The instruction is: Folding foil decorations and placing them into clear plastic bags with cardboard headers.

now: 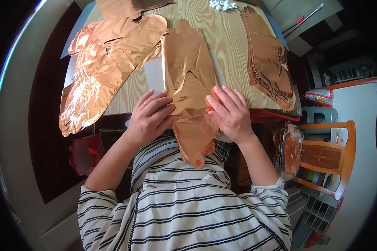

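Foil, copper-coloured and flat, lies in a stack [186, 54] at the middle of the tabletop [134, 83], its upper part on the wood and its lower end hanging over the near edge onto the person's lap. Both hands are at it: the left hand [151, 113] is half curled, fingertips and thumb at the left edge of the foil; the right hand [229, 111] is looser, its fingers a little spread at the opposite edge. Whether either one truly pinches it (the contact is partly hidden) I cannot tell.

As for progress, I would judge the handling of this middle foil as under way and unfinished: the upper part lies fairly smooth, while the lower part is bent and creased near the hands. A broad foil pile [113, 62] lies at the left and a narrower foil pile [267, 62] at the right, neither touched by a hand. Which of these is finished and which waits does not show. A pale card [154, 74] sticks out beside the middle stack.
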{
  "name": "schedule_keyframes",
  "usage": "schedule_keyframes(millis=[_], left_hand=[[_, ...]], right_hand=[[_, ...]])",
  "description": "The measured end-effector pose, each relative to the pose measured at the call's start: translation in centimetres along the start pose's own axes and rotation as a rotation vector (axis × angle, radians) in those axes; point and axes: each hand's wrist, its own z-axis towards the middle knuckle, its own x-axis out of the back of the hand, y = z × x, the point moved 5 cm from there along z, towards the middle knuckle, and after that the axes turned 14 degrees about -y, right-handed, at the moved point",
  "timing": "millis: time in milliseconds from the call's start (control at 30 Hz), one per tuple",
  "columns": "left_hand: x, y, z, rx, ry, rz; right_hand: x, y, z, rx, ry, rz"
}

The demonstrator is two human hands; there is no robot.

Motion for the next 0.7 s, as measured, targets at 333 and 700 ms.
schedule_keyframes(millis=[333,700], left_hand=[[-0.7,0.6,-0.7,-0.038,0.061,0.146],[-1.1,0.5,0.3,-0.107,0.034,0.123]], right_hand=[[-1.5,0.4,-0.5,0.071,0.051,-0.076],[-1.4,0.5,-1.8,0.027,0.100,-0.093]])
